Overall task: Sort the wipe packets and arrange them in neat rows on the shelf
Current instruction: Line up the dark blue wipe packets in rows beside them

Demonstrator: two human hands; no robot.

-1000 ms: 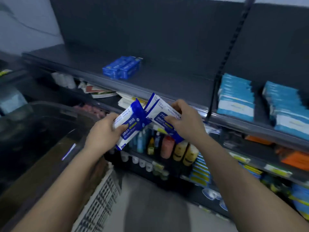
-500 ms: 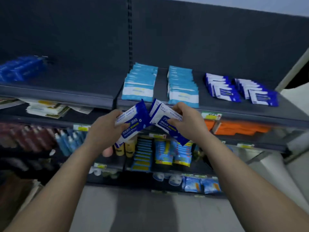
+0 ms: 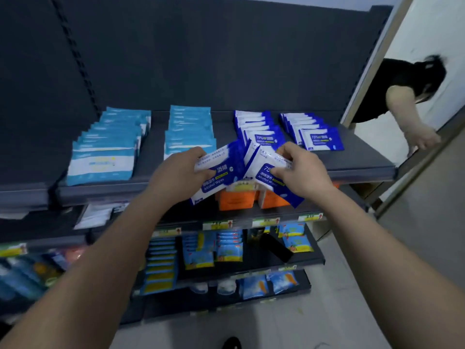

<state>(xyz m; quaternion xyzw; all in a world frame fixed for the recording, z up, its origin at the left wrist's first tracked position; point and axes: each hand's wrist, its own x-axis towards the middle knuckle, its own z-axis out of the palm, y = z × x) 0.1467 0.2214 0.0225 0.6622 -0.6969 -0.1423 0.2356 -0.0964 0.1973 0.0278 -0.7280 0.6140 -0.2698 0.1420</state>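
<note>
Across the middle of the frame, a dark shelf [image 3: 364,172], loaded with four rows of packets overlapped front to back. On its left half, two light-blue rows [image 3: 108,152]; toward centre-right, two dark-blue rows [image 3: 259,132] of alcohol wipes. On the level below, just under the hands, orange packs [image 3: 234,201]. In the upper right, past the shelf end, another person [image 3: 402,91], bent over and blurred.

At centre frame, just in front of the shelf lip, the left hand [image 3: 181,175], fingers and thumb curled round the left packet [image 3: 221,172], a dark-blue alcohol-wipe pack tilted up toward the right. Beside it the right hand [image 3: 299,172], pinching the right packet [image 3: 261,162] of the same kind (perhaps more than one stacked there; cannot tell). Both packets held in the air, inner edges touching or nearly so, in front of the nearer dark-blue row and not yet laid down.

Probably about to join the dark-blue rows. Risks from here:
- Slick film slipping out of a light pinch and dropping to the orange level or the floor.
- A packet pushed in from the front, shoving the overlapped row back or skewing it.
- A landing on the light-blue row just behind the left hand, mixing the two kinds.
- Hands working so close together, one packet knocking the other loose.
</note>
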